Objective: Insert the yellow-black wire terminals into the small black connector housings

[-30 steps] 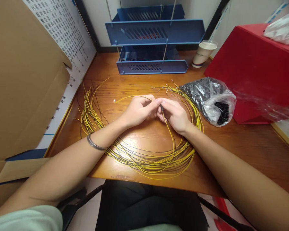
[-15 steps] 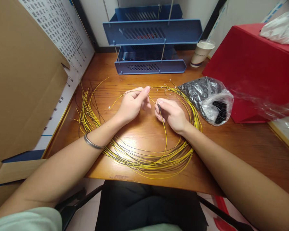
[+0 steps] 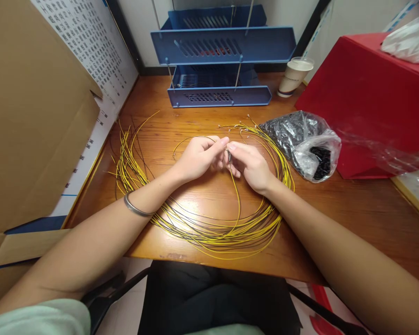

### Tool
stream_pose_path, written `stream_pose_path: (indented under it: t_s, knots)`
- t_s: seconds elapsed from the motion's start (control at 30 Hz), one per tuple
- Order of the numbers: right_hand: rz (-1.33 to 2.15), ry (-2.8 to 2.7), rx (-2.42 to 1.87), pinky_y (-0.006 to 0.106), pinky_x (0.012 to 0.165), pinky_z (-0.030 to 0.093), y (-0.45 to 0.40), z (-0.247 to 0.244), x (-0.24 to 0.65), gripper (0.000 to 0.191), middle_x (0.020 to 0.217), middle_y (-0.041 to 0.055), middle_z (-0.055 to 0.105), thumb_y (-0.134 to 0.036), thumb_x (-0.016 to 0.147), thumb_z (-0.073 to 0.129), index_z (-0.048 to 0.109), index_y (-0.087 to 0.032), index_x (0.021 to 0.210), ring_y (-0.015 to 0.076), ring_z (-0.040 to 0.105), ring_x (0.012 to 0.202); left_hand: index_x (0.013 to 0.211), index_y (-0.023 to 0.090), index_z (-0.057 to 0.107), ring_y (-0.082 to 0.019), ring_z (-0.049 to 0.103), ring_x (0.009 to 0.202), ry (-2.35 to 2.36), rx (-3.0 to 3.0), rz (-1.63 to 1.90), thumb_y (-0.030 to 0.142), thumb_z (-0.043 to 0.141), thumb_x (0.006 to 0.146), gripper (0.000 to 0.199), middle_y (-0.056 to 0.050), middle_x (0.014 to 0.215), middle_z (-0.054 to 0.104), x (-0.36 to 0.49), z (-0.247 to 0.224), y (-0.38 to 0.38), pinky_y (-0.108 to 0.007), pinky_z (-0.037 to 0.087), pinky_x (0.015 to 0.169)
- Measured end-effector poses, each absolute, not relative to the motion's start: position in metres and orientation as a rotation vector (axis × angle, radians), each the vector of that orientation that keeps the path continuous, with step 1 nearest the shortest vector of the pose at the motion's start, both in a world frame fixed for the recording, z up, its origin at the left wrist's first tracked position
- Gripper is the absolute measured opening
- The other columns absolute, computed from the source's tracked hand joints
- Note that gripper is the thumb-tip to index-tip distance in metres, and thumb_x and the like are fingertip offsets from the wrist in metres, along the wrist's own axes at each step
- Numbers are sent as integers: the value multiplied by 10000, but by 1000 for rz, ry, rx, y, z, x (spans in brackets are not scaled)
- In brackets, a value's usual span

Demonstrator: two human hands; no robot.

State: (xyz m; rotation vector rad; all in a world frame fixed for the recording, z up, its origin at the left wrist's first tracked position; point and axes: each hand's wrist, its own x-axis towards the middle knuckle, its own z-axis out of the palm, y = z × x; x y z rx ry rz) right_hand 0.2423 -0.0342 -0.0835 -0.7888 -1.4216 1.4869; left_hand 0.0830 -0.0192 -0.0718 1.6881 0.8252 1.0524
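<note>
Thumb and fingers of my left hand (image 3: 203, 158) pinch a thin yellow wire (image 3: 186, 138), whose loose end curves out to the left. My right hand (image 3: 248, 164) is closed close beside it, fingertips nearly meeting the left ones. Between its fingers is a small black sleeve (image 3: 229, 156) on the same wire; part of it is hidden. Below the fingers the wire runs down into a large loose coil of yellow and dark wires (image 3: 216, 235) lying on the table around both hands. Small pale tips (image 3: 237, 128) show at some wire ends behind the right hand.
A clear plastic bag (image 3: 305, 144) with small black pieces lies right of the coil, against a red box (image 3: 363, 102). Behind stand a blue two-tier tray rack (image 3: 219, 46) and a paper cup (image 3: 295, 78). Cardboard (image 3: 31, 121) rises at the left.
My left hand has moved right and slightly down along the wire, up against my right hand. The wire's loose end has drawn to the right. My right hand has barely moved.
</note>
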Motion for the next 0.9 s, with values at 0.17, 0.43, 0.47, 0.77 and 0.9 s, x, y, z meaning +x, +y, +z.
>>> stream_pose_path:
  t_s: [0.17,0.43,0.47,0.77,0.9]
  knots:
    - [1472,-1426,-826,237,388,273,-34,-82,242,320,554,-21,530,-452,863,574,569,-200,665,71,410,413,530,159,613,-86,563,520,863,1629,1145,589,644,955,605,-27,554,614,83,-73,-17,-228,480,596]
    - [1474,-1409,-878,227,394,269,-35,-81,242,287,464,-37,479,-401,842,531,587,-194,651,72,397,386,527,175,572,-86,529,481,977,1540,1207,569,634,971,597,-10,498,584,80,-74,-12,-231,448,551]
    - [1473,-1408,-877,227,395,271,-35,-81,242,283,464,-38,477,-396,839,530,586,-193,650,72,400,389,533,172,575,-85,532,484,961,1547,1193,579,631,970,599,-12,505,589,80,-74,-12,-229,445,549]
    - [1458,-1423,-825,223,379,290,-33,-85,241,314,576,-5,580,-421,848,556,570,-196,631,64,433,418,571,151,588,-77,526,472,765,1625,985,695,693,868,628,-11,517,587,84,-74,-20,-219,425,511]
    - [1466,-1425,-800,221,382,289,-33,-84,240,313,594,-4,591,-412,853,541,594,-185,644,60,429,416,570,144,614,-68,517,478,759,1629,1037,654,690,896,609,-6,518,585,82,-77,-17,-211,409,521]
